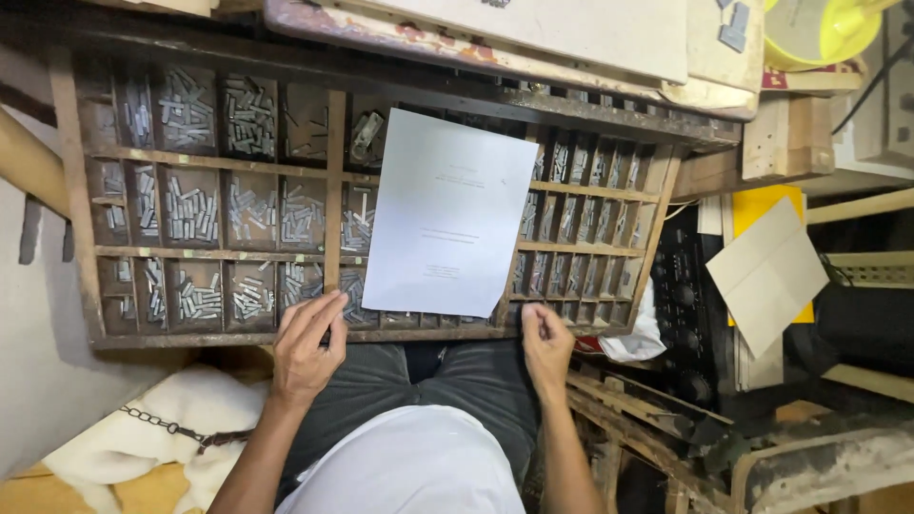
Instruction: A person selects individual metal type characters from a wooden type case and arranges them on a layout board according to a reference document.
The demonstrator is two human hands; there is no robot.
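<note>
A wide wooden type case (333, 143) rests in front of me, its many small compartments filled with grey metal type pieces (190, 209). A white printed sheet of paper (447, 209) lies tilted over the middle of the case. My left hand (307, 347) rests on the case's front rail, fingers spread and reaching into a lower compartment. On the same rail further right, my right hand (546, 345) has its fingers curled; whether it pinches a type piece is unclear.
Boards and a stained slab (533, 38) overhang the back of the case. A yellow container (819, 29) sits top right. A folded tan card (766, 271), black machine parts (685, 305) and wooden frames crowd the right. White fleece with a chain (152, 428) lies lower left.
</note>
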